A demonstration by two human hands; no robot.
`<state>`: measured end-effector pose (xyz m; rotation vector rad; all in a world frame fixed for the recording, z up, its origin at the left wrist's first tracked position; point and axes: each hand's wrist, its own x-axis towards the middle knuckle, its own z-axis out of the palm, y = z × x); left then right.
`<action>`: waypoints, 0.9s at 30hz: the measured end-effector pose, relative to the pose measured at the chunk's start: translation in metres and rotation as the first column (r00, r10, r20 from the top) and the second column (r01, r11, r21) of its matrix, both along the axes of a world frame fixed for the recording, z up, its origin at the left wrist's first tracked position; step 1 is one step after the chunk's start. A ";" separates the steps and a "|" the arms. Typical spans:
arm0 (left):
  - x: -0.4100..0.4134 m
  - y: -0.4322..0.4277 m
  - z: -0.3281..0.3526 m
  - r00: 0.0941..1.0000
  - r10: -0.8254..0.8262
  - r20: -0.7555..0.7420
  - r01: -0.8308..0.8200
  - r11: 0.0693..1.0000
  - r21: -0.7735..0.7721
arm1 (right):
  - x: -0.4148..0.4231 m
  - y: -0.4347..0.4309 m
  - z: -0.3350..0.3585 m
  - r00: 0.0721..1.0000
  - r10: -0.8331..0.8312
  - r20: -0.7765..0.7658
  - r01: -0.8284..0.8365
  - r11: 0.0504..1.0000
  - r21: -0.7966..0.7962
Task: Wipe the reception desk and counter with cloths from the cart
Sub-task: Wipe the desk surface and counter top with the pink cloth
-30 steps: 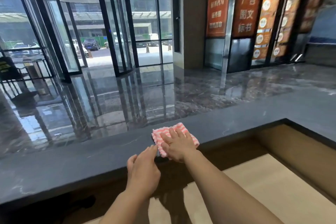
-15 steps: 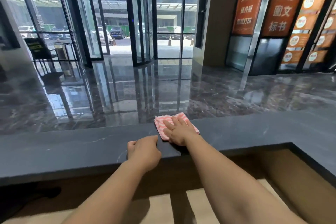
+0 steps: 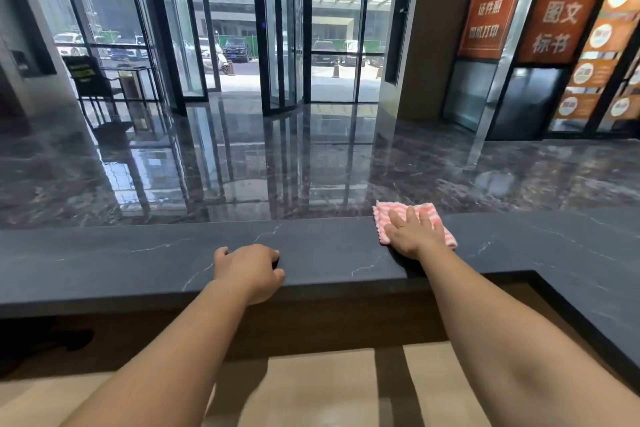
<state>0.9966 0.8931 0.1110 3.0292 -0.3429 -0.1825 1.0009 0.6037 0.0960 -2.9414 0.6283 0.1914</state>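
On the dark stone counter (image 3: 311,253), seen from the head camera: right hand (image 3: 414,232) laid flat, palm down, fingers (image 3: 393,218) spread, pressing a pink-and-white striped cloth (image 3: 434,213) against the far edge of the top. Nothing gripped, only held down under the open palm. Cloth folded to a rough square, showing around the fingers and beside the wrist. Left hand (image 3: 247,272) well apart from it to the left, curled over the near edge of the counter, fingers bent on the stone, holding nothing else. Below the counter, a pale wooden desk surface (image 3: 311,388). Beyond, glossy marble floor (image 3: 277,166), glass revolving doors (image 3: 280,28) and orange signboards (image 3: 491,0) at right.
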 end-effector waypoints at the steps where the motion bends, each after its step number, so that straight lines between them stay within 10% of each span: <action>1: 0.001 0.002 0.000 1.000 -0.001 -0.003 0.001 1.000 -0.009 | 0.002 0.011 -0.001 1.000 -0.021 0.005 0.021 1.000 0.011; 15: 0.002 -0.005 0.001 0.999 0.048 -0.021 -0.047 0.995 0.083 | -0.001 0.129 -0.009 0.914 0.402 0.051 -0.405 0.913 0.045; 27: 0.003 0.001 -0.003 0.998 0.045 -0.044 -0.044 0.999 0.033 | -0.062 -0.048 -0.007 0.998 -0.030 0.063 0.032 0.999 -0.022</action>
